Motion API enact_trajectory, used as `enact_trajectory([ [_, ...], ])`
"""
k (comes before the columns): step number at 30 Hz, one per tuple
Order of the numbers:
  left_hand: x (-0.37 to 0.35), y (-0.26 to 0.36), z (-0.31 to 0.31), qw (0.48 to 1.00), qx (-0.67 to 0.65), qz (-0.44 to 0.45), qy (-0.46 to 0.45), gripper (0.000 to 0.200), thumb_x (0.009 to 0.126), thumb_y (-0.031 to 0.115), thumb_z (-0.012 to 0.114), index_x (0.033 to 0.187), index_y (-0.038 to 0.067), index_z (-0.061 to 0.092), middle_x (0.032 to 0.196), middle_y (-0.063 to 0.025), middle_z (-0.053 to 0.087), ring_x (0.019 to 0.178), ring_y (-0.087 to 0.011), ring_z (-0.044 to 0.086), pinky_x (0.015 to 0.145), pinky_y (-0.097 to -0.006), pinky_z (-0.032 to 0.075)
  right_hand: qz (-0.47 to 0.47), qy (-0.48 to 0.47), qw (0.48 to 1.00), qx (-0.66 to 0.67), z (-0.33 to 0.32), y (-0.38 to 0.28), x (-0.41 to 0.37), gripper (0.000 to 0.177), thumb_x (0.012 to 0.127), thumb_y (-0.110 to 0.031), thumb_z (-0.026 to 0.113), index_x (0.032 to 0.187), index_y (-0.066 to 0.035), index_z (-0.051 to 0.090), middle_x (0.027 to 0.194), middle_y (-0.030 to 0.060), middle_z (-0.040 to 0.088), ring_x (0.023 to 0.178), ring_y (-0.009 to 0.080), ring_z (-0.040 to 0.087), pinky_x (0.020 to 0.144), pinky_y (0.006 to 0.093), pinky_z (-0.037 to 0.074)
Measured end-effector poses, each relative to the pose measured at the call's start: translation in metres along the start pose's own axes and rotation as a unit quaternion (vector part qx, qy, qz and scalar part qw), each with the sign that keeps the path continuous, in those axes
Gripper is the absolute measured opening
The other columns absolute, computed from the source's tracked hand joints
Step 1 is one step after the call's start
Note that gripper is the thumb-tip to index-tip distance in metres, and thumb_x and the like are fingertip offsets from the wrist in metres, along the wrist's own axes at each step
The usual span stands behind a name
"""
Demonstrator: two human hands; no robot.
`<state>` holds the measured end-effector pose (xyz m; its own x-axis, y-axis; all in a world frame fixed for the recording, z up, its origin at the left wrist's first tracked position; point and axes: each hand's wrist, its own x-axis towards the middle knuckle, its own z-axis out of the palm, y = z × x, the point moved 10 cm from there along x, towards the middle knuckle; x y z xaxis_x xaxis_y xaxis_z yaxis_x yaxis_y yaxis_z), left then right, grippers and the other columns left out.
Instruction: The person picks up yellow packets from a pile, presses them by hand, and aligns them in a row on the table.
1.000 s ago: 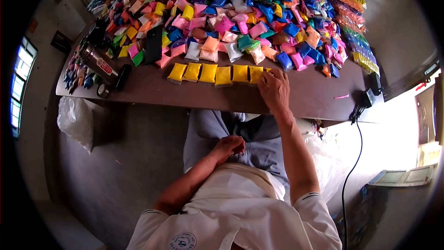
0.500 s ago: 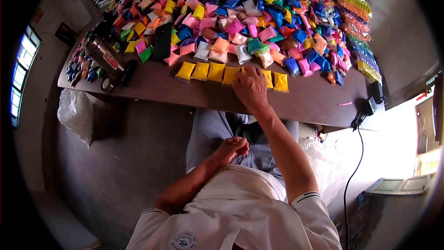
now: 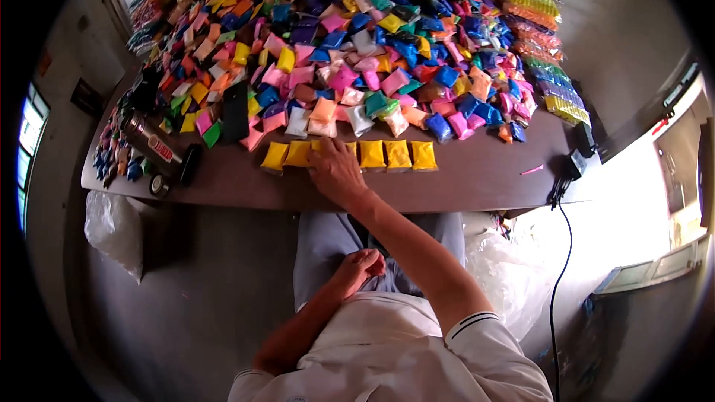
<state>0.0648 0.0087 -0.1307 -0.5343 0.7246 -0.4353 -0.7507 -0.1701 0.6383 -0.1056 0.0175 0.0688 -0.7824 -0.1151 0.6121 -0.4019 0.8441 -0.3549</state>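
A row of small yellow packets (image 3: 397,154) lies along the front part of the brown table. My right hand (image 3: 339,173) is over the left-middle of this row, its fingertips at the packets and covering part of them. Whether it grips one cannot be made out. My left hand (image 3: 360,269) rests in my lap, fingers curled together, and anything inside it is hidden. Behind the row rises a big heap of multicoloured packets (image 3: 342,78), with white and pink ones closest to the yellow row.
A steel flask (image 3: 151,141) lies at the table's left, beside a round lid (image 3: 159,184) and a black object (image 3: 191,164). A black flat box (image 3: 235,112) leans on the heap. Adapters with a cable (image 3: 576,164) are at the right edge. Plastic bags (image 3: 114,227) hang or stand below.
My right hand has moved left along the yellow row, uncovering packets on the right. The camera view has shifted, so the table sits lower in the frame. My left hand stays in my lap.
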Motion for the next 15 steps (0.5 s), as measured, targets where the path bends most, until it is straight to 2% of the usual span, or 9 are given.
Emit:
enact_trajectory([
  [4, 0.002, -0.004, 0.0, 0.999, -0.001, -0.022, 0.027, 0.025, 0.094, 0.029, 0.052, 0.087, 0.006, 0.058, 0.079, -0.004, 0.058, 0.078, -0.0138, 0.055, 0.076, -0.0278, 0.044, 0.02, -0.018, 0.999, 0.032, -0.006, 0.004, 0.002, 0.028, 0.073, -0.012, 0.065, 0.1, -0.006, 0.063, 0.108, 0.0153, 0.052, 0.105, 0.0311, 0.05, 0.088, 0.0409, 0.041],
  [8, 0.011, -0.008, 0.0, 1.0, -0.003, -0.023, -0.008, 0.024, 0.094, 0.029, 0.052, 0.087, 0.006, 0.059, 0.079, -0.0043, 0.059, 0.076, -0.0141, 0.056, 0.076, -0.0282, 0.045, 0.065, 0.037, 0.996, 0.054, -0.042, 0.026, 0.002, 0.028, 0.074, -0.009, 0.065, 0.101, -0.004, 0.063, 0.113, 0.0162, 0.053, 0.108, 0.0326, 0.049, 0.092, 0.0406, 0.041],
  [10, 0.016, -0.012, -0.004, 1.0, 0.0, -0.029, -0.01, 0.025, 0.093, 0.03, 0.053, 0.086, 0.006, 0.059, 0.079, -0.0045, 0.059, 0.076, -0.0144, 0.056, 0.076, -0.0283, 0.045, 0.083, 0.021, 0.994, 0.065, -0.057, 0.042, 0.005, 0.031, 0.072, -0.006, 0.065, 0.102, -0.003, 0.062, 0.112, 0.0162, 0.055, 0.108, 0.0331, 0.049, 0.091, 0.0407, 0.042],
  [12, 0.02, -0.014, -0.006, 0.999, 0.003, -0.035, -0.014, 0.026, 0.093, 0.031, 0.054, 0.086, 0.006, 0.059, 0.079, -0.0047, 0.06, 0.076, -0.0146, 0.056, 0.076, -0.0285, 0.045, 0.079, 0.095, 0.992, 0.01, -0.081, 0.059, 0.005, 0.03, 0.071, -0.005, 0.066, 0.1, -0.003, 0.063, 0.111, 0.0152, 0.056, 0.104, 0.0329, 0.051, 0.088, 0.0407, 0.042],
  [13, 0.021, -0.012, -0.005, 0.999, 0.002, -0.029, -0.016, 0.028, 0.092, 0.033, 0.055, 0.086, 0.006, 0.059, 0.079, -0.0049, 0.06, 0.076, -0.0149, 0.056, 0.075, -0.0286, 0.045, 0.072, 0.115, 0.991, 0.009, -0.093, 0.071, 0.005, 0.027, 0.069, -0.004, 0.063, 0.096, -0.004, 0.062, 0.105, 0.0138, 0.056, 0.098, 0.0322, 0.052, 0.084, 0.0416, 0.042],
  [15, 0.022, -0.008, -0.005, 1.0, 0.001, -0.023, -0.019, 0.029, 0.091, 0.035, 0.057, 0.085, 0.006, 0.06, 0.079, -0.0052, 0.06, 0.076, -0.0151, 0.057, 0.075, -0.0288, 0.045, 0.121, 0.147, 0.981, -0.027, -0.111, 0.11, -0.001, 0.027, 0.069, -0.004, 0.067, 0.096, -0.005, 0.063, 0.107, 0.0127, 0.058, 0.099, 0.0325, 0.054, 0.085, 0.0402, 0.044],
])
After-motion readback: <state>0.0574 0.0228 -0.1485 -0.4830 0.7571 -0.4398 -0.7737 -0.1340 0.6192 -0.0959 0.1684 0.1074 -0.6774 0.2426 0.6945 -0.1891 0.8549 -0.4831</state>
